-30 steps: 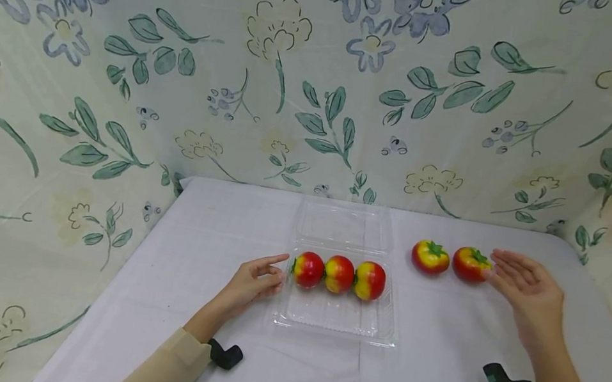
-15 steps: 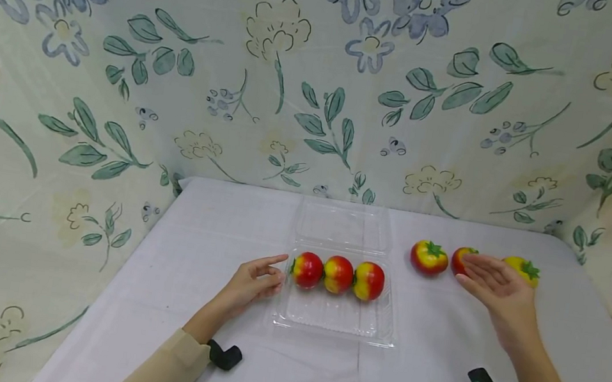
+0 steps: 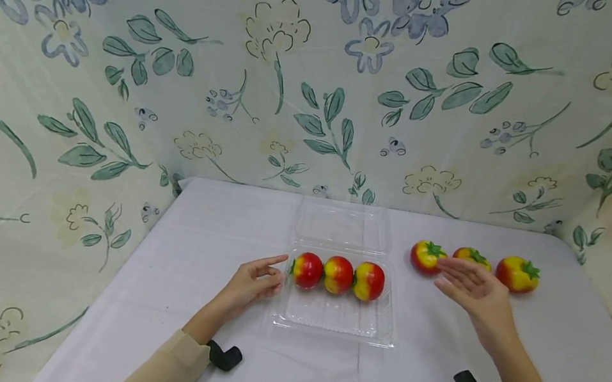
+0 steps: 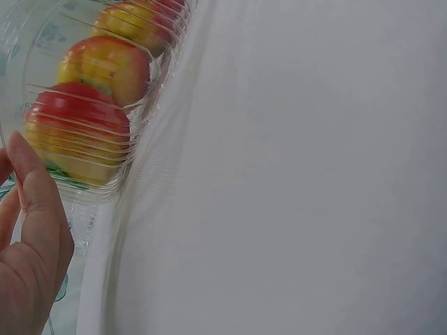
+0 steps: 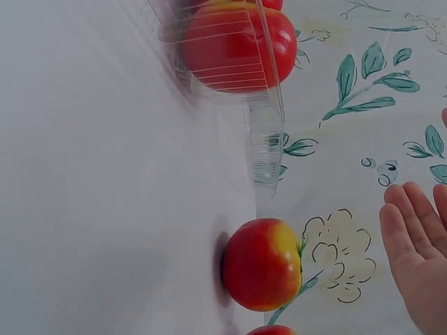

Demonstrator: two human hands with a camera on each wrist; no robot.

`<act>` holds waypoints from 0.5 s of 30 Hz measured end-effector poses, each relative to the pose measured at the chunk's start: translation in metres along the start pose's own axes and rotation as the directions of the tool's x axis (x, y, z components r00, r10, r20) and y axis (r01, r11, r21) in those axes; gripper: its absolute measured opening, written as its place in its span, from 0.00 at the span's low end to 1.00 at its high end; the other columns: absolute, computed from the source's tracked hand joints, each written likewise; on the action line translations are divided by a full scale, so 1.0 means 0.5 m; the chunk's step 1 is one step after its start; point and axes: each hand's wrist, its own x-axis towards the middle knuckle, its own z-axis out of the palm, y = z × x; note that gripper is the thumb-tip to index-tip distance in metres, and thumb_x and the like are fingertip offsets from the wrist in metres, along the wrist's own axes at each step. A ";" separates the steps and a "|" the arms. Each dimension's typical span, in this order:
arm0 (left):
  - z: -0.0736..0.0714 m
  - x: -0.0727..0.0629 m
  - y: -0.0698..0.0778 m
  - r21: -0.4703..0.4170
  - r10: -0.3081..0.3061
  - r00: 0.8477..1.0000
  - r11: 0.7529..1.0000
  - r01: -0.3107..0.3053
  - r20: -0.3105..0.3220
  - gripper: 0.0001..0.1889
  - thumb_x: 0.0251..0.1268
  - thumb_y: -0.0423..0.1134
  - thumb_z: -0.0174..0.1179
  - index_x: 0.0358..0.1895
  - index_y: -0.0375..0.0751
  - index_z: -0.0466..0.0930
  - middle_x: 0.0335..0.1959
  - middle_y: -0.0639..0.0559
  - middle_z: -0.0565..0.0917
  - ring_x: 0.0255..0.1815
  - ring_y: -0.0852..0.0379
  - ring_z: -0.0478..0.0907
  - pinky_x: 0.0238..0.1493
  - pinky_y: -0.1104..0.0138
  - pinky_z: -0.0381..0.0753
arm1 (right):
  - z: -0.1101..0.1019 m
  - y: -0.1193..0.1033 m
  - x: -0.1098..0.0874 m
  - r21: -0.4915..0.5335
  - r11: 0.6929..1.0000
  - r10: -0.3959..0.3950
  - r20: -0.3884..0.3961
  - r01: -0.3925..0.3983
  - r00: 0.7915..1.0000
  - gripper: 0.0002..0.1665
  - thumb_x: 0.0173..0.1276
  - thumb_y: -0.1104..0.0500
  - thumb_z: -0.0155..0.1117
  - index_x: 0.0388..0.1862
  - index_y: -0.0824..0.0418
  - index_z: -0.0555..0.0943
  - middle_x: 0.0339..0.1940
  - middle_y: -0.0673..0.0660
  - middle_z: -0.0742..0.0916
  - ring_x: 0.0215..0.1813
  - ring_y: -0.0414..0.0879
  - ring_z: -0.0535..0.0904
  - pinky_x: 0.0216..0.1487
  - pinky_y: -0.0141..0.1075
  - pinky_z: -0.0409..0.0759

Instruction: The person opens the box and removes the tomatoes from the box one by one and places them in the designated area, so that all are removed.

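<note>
A clear plastic clamshell box lies open on the white table, its lid folded back. Three red-yellow tomatoes sit in a row in its tray, also seen through the ribbed wall. My left hand rests at the box's left edge, index finger stretched toward the leftmost tomato and holding nothing. Three loose tomatoes lie to the right: one, a middle one partly hidden by my fingers, and a far one. My right hand hovers flat and empty in front of them, seen also in the right wrist view.
Floral fabric hangs behind the table and along both sides. The tablecloth has a seam running toward me below the box. Black wrist mounts sit on both forearms.
My right hand has slid leftward from beside the rightmost tomato to in front of the middle one, uncovering the far right tomato. The left hand and box have not moved.
</note>
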 end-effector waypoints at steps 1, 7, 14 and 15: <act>0.000 0.000 0.000 -0.001 -0.001 1.000 1.000 0.001 0.000 0.27 0.68 0.33 0.64 0.70 0.42 0.72 0.43 0.45 0.78 0.35 0.58 0.81 0.44 0.70 0.84 | 0.002 0.001 0.000 -0.021 1.000 -0.001 0.004 0.001 1.000 0.27 0.65 0.66 0.71 0.61 0.69 0.74 0.55 0.48 0.84 0.56 0.37 0.81 0.51 0.26 0.79; 0.000 0.000 0.000 -0.004 -0.003 1.000 1.000 0.003 0.004 0.28 0.68 0.33 0.64 0.71 0.42 0.72 0.43 0.45 0.78 0.35 0.58 0.81 0.44 0.70 0.84 | 0.018 0.006 0.001 -0.158 0.987 -0.013 0.043 0.020 0.999 0.28 0.65 0.64 0.71 0.61 0.70 0.74 0.57 0.52 0.84 0.58 0.35 0.79 0.52 0.26 0.79; -0.001 0.002 -0.002 -0.011 0.001 1.000 1.000 -0.001 0.007 0.28 0.68 0.33 0.64 0.71 0.42 0.72 0.43 0.46 0.79 0.35 0.58 0.81 0.44 0.70 0.85 | 0.047 0.008 0.003 -0.205 0.978 -0.010 0.093 0.029 0.996 0.28 0.64 0.63 0.73 0.61 0.69 0.75 0.60 0.65 0.82 0.58 0.33 0.78 0.54 0.26 0.77; -0.001 0.002 -0.002 -0.011 0.002 1.000 1.000 -0.002 0.007 0.28 0.68 0.33 0.64 0.71 0.42 0.72 0.43 0.46 0.79 0.35 0.58 0.81 0.44 0.70 0.84 | 0.051 0.009 0.004 -0.220 0.975 -0.016 0.101 0.038 0.995 0.28 0.64 0.62 0.73 0.61 0.69 0.75 0.60 0.66 0.81 0.58 0.33 0.78 0.54 0.26 0.77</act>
